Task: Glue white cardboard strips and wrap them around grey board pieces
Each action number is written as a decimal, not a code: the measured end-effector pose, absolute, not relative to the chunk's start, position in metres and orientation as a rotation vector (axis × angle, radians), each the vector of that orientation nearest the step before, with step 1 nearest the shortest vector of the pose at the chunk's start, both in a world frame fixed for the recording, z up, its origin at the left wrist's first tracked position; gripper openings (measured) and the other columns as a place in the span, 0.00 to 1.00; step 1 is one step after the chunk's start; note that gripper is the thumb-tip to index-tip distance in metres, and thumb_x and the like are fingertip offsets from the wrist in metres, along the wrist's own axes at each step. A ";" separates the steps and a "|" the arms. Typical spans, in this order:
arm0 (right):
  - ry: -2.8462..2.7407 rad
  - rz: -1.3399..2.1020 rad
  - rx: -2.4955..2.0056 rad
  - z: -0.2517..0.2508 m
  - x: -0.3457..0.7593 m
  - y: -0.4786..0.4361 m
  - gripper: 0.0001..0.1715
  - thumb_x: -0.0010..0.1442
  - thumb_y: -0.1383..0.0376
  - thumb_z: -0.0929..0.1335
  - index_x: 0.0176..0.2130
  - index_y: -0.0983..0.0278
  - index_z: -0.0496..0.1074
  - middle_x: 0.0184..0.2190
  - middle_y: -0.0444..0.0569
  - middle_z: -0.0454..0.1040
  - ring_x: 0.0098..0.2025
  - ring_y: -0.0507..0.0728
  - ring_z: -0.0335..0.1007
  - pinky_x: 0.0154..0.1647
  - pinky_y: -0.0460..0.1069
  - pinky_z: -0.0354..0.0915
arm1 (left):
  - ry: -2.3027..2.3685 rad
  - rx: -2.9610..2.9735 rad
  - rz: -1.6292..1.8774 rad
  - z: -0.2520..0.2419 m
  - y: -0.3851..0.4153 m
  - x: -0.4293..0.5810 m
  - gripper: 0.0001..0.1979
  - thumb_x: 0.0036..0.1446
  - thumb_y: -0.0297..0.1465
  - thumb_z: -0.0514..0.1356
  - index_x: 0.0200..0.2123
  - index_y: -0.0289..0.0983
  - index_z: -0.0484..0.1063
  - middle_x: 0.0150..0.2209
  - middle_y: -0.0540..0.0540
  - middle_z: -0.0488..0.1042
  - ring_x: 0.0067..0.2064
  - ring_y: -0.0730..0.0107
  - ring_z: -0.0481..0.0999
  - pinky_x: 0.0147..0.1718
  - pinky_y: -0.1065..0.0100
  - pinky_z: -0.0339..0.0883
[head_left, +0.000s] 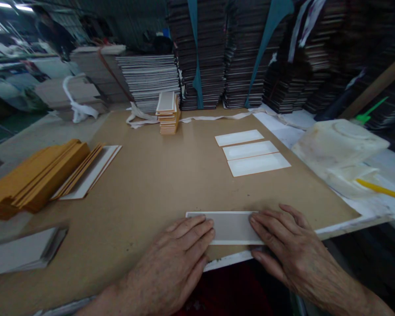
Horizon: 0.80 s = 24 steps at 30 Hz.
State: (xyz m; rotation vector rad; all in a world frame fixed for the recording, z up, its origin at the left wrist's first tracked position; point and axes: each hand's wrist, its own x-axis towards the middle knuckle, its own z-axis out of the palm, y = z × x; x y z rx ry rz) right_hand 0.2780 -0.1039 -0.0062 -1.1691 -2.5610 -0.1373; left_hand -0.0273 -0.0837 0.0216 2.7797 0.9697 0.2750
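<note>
A grey rectangular board with a white border lies flat at the table's near edge. My left hand presses flat on its left end, fingers stretched out and side by side. On the right end rest the fingers of my right hand, also extended, with the thumb lower at the table edge. Neither hand is wrapped round anything. Beyond, to the right, three white strips with orange edges lie face up in a row. A small stack of finished-looking grey-and-white boards with orange edges stands at the back.
Orange folded pieces lie at left, beside white strips. Grey boards are stacked at the near left. A whitish plastic container and a yellow handle are at right. Tall dark stacks line the back; a person stands far left.
</note>
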 end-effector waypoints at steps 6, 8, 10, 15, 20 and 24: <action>-2.516 0.075 -1.173 -0.007 0.304 -0.102 0.31 0.69 0.55 0.66 0.66 0.62 0.62 0.61 0.56 0.70 0.64 0.66 0.62 0.65 0.69 0.56 | 0.978 2.741 0.326 0.015 -0.085 -0.024 0.21 0.64 0.27 0.57 0.61 0.36 0.68 0.62 0.41 0.72 0.63 0.53 0.70 0.62 0.46 0.68; -2.427 0.156 -1.212 -0.001 0.318 -0.099 0.30 0.72 0.57 0.62 0.70 0.58 0.57 0.65 0.54 0.66 0.68 0.65 0.58 0.66 0.68 0.58 | 0.985 2.730 0.325 0.014 -0.085 -0.026 0.21 0.65 0.29 0.57 0.61 0.37 0.68 0.63 0.42 0.71 0.63 0.54 0.70 0.62 0.46 0.68; -2.358 0.172 -1.260 0.002 0.328 -0.096 0.31 0.72 0.59 0.61 0.71 0.56 0.55 0.67 0.53 0.63 0.70 0.64 0.55 0.67 0.67 0.57 | 0.996 2.718 0.330 0.014 -0.084 -0.027 0.22 0.65 0.30 0.57 0.62 0.39 0.67 0.64 0.42 0.70 0.64 0.54 0.70 0.62 0.46 0.67; -2.620 0.143 -1.175 -0.004 0.320 -0.096 0.40 0.66 0.52 0.70 0.69 0.61 0.58 0.68 0.57 0.62 0.70 0.66 0.55 0.67 0.70 0.57 | 0.994 2.666 0.366 0.014 -0.083 -0.028 0.21 0.64 0.30 0.58 0.61 0.40 0.68 0.62 0.41 0.72 0.62 0.54 0.71 0.62 0.45 0.66; -2.614 -0.192 -1.031 -0.007 0.308 -0.104 0.28 0.66 0.64 0.67 0.63 0.63 0.68 0.62 0.54 0.71 0.62 0.64 0.67 0.58 0.63 0.71 | 0.917 2.635 0.378 0.024 -0.080 -0.032 0.23 0.63 0.29 0.60 0.61 0.41 0.67 0.60 0.42 0.73 0.63 0.57 0.71 0.65 0.47 0.63; -2.451 -0.448 -0.704 -0.032 0.313 -0.102 0.23 0.67 0.65 0.65 0.60 0.54 0.73 0.46 0.43 0.82 0.45 0.58 0.79 0.46 0.50 0.77 | 0.797 2.589 0.408 0.041 -0.074 -0.036 0.19 0.61 0.28 0.62 0.56 0.43 0.69 0.56 0.46 0.77 0.61 0.63 0.73 0.65 0.58 0.64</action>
